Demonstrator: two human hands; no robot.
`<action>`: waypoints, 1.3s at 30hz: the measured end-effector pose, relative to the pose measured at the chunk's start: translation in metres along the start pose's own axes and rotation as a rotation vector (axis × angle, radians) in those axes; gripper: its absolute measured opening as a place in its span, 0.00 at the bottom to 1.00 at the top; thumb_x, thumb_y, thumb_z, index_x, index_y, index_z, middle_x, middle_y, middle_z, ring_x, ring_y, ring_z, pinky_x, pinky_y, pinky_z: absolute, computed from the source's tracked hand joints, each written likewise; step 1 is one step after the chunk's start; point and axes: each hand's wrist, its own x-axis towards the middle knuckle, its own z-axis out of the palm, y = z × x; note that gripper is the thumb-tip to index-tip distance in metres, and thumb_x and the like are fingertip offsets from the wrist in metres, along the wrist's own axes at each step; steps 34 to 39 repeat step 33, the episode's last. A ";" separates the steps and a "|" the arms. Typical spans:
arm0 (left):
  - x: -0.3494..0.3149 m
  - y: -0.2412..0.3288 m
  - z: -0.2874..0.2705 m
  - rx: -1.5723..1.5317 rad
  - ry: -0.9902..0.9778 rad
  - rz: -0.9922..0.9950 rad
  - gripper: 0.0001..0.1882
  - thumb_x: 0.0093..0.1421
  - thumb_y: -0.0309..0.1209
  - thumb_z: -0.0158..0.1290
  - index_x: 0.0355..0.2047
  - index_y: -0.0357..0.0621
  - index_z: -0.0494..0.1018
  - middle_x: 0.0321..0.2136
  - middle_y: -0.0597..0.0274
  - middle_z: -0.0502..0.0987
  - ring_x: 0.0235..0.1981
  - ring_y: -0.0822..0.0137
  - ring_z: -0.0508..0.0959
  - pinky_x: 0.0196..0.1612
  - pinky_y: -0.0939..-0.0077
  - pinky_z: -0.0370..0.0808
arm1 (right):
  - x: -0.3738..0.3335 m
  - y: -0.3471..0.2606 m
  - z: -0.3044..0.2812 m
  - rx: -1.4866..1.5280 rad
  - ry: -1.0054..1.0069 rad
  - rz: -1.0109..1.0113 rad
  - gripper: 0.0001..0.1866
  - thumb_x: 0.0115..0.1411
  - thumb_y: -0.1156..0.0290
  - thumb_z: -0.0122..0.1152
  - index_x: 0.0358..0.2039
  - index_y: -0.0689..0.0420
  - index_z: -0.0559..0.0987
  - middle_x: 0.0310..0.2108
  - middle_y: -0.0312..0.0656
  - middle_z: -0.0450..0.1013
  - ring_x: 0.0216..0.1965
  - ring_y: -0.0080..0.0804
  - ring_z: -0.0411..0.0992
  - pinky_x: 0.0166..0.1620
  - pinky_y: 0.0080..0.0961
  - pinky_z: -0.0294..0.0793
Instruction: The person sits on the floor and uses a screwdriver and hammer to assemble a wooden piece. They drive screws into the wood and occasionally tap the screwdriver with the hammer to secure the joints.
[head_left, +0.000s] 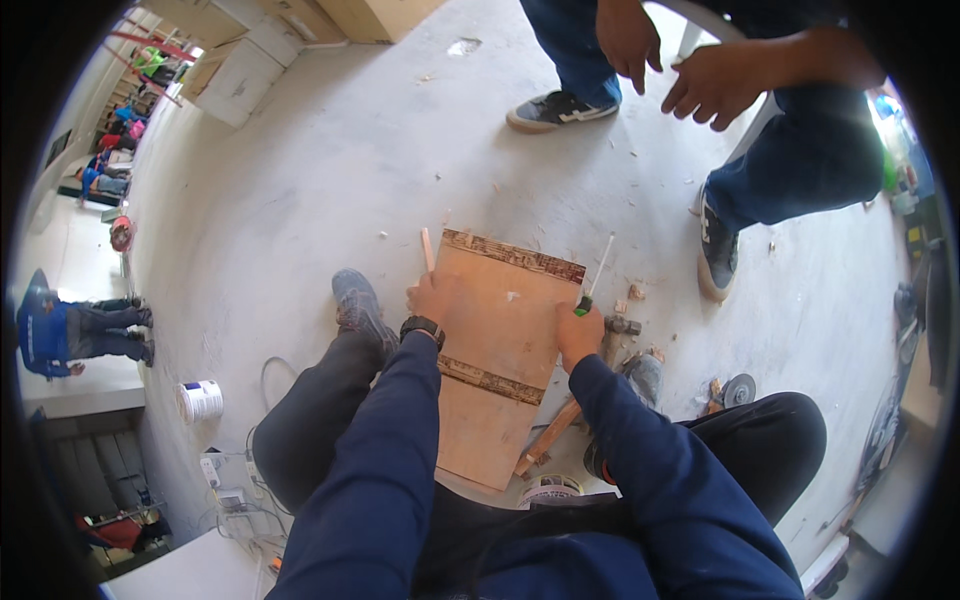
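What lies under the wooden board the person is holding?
Under the board, a wooden strip sticks out at its lower right edge, and a tape roll shows below its near end on the concrete floor. Anything under the board's middle is covered.

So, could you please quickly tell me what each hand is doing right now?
Left hand: closed on the wooden board's left edge.
Right hand: closed around a green-handled screwdriver.

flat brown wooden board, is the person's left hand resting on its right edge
No, the left hand grips the flat brown wooden board at its left edge; the right hand is at the right edge.
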 end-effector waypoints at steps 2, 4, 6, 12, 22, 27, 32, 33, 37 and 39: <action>-0.013 0.012 -0.050 -0.155 0.018 -0.028 0.36 0.57 0.59 0.60 0.58 0.50 0.73 0.51 0.39 0.72 0.56 0.40 0.72 0.58 0.49 0.70 | -0.019 -0.031 -0.002 0.029 0.074 -0.130 0.18 0.56 0.60 0.70 0.33 0.61 0.76 0.25 0.38 0.72 0.29 0.31 0.70 0.35 0.33 0.70; -0.031 0.030 -0.105 -0.303 0.089 0.009 0.36 0.57 0.59 0.60 0.59 0.49 0.73 0.52 0.38 0.71 0.56 0.41 0.72 0.57 0.51 0.70 | -0.040 -0.071 -0.009 0.088 0.098 -0.268 0.19 0.57 0.58 0.72 0.30 0.58 0.74 0.24 0.34 0.69 0.27 0.26 0.66 0.33 0.30 0.68; -0.056 0.046 -0.153 -0.429 0.188 0.095 0.36 0.59 0.58 0.60 0.59 0.47 0.72 0.52 0.38 0.71 0.55 0.43 0.72 0.56 0.53 0.71 | -0.065 -0.113 -0.026 0.228 -0.004 -0.386 0.18 0.58 0.59 0.72 0.31 0.58 0.73 0.25 0.34 0.70 0.27 0.25 0.67 0.33 0.28 0.69; -0.144 0.070 -0.253 -0.737 0.278 0.349 0.34 0.65 0.54 0.57 0.60 0.40 0.70 0.52 0.42 0.70 0.52 0.51 0.73 0.54 0.61 0.72 | -0.136 -0.193 -0.099 0.588 -0.313 -0.683 0.14 0.63 0.69 0.69 0.28 0.53 0.70 0.25 0.26 0.67 0.27 0.12 0.61 0.30 0.16 0.63; -0.227 0.096 -0.295 -0.483 0.728 0.798 0.37 0.63 0.36 0.62 0.66 0.35 0.58 0.63 0.40 0.62 0.67 0.44 0.62 0.70 0.53 0.58 | -0.169 -0.182 -0.127 0.546 -0.542 -0.680 0.21 0.60 0.77 0.71 0.26 0.52 0.63 0.29 0.28 0.66 0.31 0.15 0.61 0.35 0.16 0.63; -0.224 0.104 -0.297 -0.477 0.693 0.777 0.36 0.64 0.38 0.62 0.65 0.33 0.60 0.63 0.42 0.64 0.67 0.47 0.63 0.70 0.57 0.58 | -0.181 -0.191 -0.123 0.492 -0.568 -0.635 0.22 0.56 0.76 0.75 0.26 0.52 0.64 0.30 0.31 0.71 0.32 0.16 0.64 0.37 0.17 0.68; -0.205 0.090 -0.304 -0.427 0.632 0.791 0.37 0.65 0.41 0.60 0.66 0.33 0.60 0.65 0.42 0.64 0.68 0.47 0.63 0.70 0.58 0.58 | -0.187 -0.193 -0.120 0.433 -0.597 -0.641 0.23 0.54 0.75 0.78 0.26 0.53 0.65 0.30 0.32 0.72 0.32 0.17 0.65 0.38 0.18 0.69; -0.202 0.089 -0.305 -0.426 0.620 0.793 0.37 0.66 0.41 0.60 0.66 0.33 0.60 0.65 0.43 0.64 0.68 0.47 0.62 0.71 0.57 0.58 | -0.188 -0.195 -0.120 0.418 -0.586 -0.639 0.23 0.54 0.74 0.78 0.26 0.53 0.65 0.32 0.34 0.73 0.34 0.19 0.67 0.39 0.18 0.70; -0.202 0.089 -0.305 -0.426 0.620 0.793 0.37 0.66 0.41 0.60 0.66 0.33 0.60 0.65 0.43 0.64 0.68 0.47 0.62 0.71 0.57 0.58 | -0.188 -0.195 -0.120 0.418 -0.586 -0.639 0.23 0.54 0.74 0.78 0.26 0.53 0.65 0.32 0.34 0.73 0.34 0.19 0.67 0.39 0.18 0.70; -0.202 0.089 -0.305 -0.426 0.620 0.793 0.37 0.66 0.41 0.60 0.66 0.33 0.60 0.65 0.43 0.64 0.68 0.47 0.62 0.71 0.57 0.58 | -0.188 -0.195 -0.120 0.418 -0.586 -0.639 0.23 0.54 0.74 0.78 0.26 0.53 0.65 0.32 0.34 0.73 0.34 0.19 0.67 0.39 0.18 0.70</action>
